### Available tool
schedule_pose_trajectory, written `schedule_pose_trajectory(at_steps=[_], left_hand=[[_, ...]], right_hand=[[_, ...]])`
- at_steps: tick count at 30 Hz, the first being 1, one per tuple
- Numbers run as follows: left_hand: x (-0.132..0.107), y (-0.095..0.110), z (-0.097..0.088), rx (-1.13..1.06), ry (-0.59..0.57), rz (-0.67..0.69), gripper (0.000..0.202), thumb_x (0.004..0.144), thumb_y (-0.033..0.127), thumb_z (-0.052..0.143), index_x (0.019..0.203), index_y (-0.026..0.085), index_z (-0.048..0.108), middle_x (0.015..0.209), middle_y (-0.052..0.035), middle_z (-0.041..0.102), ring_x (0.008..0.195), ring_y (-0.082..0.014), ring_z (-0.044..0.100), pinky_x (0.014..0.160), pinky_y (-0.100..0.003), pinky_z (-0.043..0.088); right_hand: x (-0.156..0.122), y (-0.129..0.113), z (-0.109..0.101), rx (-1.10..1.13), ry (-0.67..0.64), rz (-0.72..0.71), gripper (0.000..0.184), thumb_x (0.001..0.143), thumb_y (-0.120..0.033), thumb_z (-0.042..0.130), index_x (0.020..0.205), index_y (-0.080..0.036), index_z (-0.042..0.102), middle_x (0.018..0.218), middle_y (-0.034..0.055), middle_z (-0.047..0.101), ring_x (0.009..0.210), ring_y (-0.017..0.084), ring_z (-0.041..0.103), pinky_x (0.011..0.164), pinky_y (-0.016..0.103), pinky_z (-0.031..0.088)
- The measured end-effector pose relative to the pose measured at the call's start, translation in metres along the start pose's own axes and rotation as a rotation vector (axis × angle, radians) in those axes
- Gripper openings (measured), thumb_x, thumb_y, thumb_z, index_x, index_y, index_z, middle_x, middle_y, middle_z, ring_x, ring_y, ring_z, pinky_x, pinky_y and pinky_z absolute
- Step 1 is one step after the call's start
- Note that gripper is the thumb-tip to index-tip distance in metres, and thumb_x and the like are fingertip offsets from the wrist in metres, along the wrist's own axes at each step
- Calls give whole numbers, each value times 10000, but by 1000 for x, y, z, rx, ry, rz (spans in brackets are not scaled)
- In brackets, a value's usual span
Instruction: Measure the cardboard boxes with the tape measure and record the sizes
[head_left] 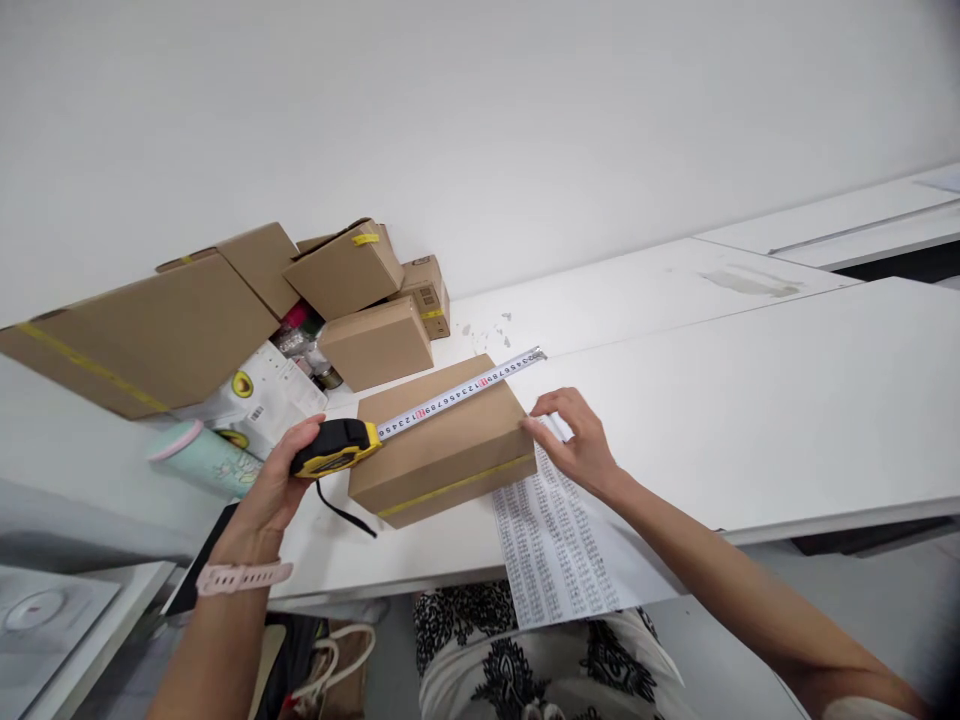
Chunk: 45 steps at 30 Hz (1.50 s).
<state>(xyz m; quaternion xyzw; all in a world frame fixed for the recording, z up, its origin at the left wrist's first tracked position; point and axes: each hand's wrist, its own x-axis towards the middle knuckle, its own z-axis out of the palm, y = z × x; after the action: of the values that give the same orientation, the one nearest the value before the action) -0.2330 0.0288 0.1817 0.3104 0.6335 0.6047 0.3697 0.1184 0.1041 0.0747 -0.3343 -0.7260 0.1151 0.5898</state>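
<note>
A brown cardboard box [450, 455] with yellow tape lies on the white table [750, 420] in front of me. My left hand [277, 480] grips a yellow and black tape measure [334, 448] at the box's left end. Its white blade [465, 390] stretches across the top of the box and past its far right corner. My right hand [581, 440] rests at the box's right edge, fingers touching the box side and a printed sheet of paper [555, 540] that lies under it and hangs over the table's front edge.
A pile of cardboard boxes [352, 290] stands at the back left against the wall, with a large flat box [150, 340] leaning there. A mint tumbler [202, 455] and white packaging [262, 395] lie beside them. A bag [337, 670] sits on the floor.
</note>
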Motion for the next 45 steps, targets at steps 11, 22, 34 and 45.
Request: schedule_pose_trajectory(at_steps=[11,22,34,45], left_hand=[[12,15,-22,128,-30,-179,171,755,300,691,831,161,756,818,-22,781,684,-179,685,603,-246,582],[43,20,-57,204,-94,-216,275,746,385,723,869,140,743,799,-73,777,696,-242,702,643,-370,617],[53,6,-67,119,-147,-200,322,746,361,746,892,74,743,815,-126,772,715,-278,722,652,-445,636],[14,0,-78,102,-82,-220,423,702,415,775,1013,129,763,942,-130,783,795,-303,747,670,-400,644]], right_hand=[[28,27,7,40,-50,255,327,996,-335,410,1182,-244,662,1218,82,696,1150,234,625,991,461,493],[27,1,29,-27,-349,189,530,933,-415,548,1441,-275,489,1448,95,561,1310,306,542,1072,517,453],[21,11,42,-48,-373,34,418,983,-263,366,1302,-312,631,1424,15,590,1386,253,484,1117,562,392],[25,8,42,-67,-435,44,492,947,-211,346,1393,-310,529,1438,9,577,1358,282,508,1091,575,408]])
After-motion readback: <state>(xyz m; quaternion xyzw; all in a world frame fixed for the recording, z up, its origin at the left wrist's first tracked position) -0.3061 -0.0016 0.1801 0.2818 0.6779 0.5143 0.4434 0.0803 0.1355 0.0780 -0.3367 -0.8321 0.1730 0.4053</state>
